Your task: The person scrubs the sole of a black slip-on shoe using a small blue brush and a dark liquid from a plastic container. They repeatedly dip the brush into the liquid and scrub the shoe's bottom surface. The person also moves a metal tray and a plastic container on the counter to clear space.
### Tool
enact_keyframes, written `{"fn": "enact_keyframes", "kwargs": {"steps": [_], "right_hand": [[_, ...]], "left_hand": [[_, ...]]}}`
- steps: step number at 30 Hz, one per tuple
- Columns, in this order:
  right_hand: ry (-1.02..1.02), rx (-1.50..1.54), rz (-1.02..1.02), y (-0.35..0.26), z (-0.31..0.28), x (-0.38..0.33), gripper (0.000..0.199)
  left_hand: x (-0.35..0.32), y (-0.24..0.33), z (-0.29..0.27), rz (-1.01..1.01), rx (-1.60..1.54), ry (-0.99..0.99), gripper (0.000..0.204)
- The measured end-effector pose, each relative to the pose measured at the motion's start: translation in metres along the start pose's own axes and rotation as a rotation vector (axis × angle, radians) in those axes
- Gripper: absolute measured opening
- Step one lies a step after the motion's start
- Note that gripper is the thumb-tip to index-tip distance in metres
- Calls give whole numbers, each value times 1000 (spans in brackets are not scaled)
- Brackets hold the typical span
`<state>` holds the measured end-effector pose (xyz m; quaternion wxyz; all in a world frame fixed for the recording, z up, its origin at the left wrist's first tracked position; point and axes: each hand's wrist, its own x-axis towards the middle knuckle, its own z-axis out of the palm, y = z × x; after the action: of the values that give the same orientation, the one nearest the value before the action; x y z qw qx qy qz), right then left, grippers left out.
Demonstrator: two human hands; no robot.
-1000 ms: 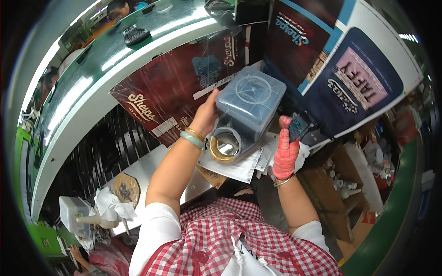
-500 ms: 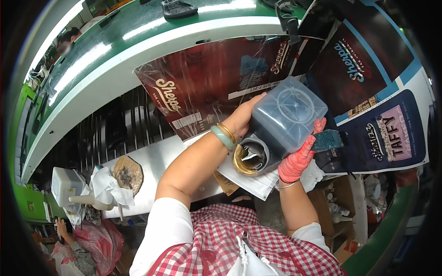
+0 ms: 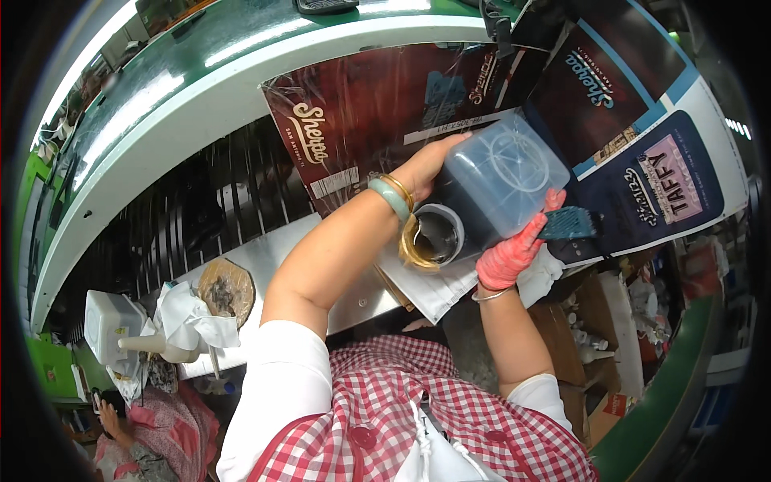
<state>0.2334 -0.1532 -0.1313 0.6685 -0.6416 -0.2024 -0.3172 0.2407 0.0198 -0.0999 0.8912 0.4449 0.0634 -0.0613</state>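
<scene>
Translucent blue-grey plastic, a box-shaped container tilts between our hands, above white paper sheets. Our bare left hand grasps its left side; our pink-wrapped right hand, fingers closed around a dark-teal block-shaped brush, touches its right.

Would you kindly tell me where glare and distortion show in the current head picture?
Head view: white glare streaks the green surface; same head view: its pale edge bows into an arc; head view again: softer highlights on the clear plastic container.
</scene>
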Motion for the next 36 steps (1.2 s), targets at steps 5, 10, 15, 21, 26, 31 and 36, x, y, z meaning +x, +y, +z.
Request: {"fn": "enact_keyframes", "kwargs": {"steps": [5,10,15,21,26,31,36], "right_hand": [[-22,84,75,2,-4,-13,47],[-19,142,122,0,-4,-11,50],[-84,77,-55,4,-4,-12,48],[-46,399,224,-33,2,-34,54],[-89,250,87,-43,4,-76,37],[-99,241,87,-73,18,-106,42],[-97,439,223,-104,35,-143,43]], "left_hand": [[0,-24,-8,37,-49,56,32],[-8,-17,2,99,-58,134,29],[-20,-9,-10,191,3,187,33],[-54,-6,-19,222,124,188,35],[-99,-10,-22,202,134,190,33],[-149,0,-41,238,126,276,33],[-198,-2,-58,251,94,350,32]]}}
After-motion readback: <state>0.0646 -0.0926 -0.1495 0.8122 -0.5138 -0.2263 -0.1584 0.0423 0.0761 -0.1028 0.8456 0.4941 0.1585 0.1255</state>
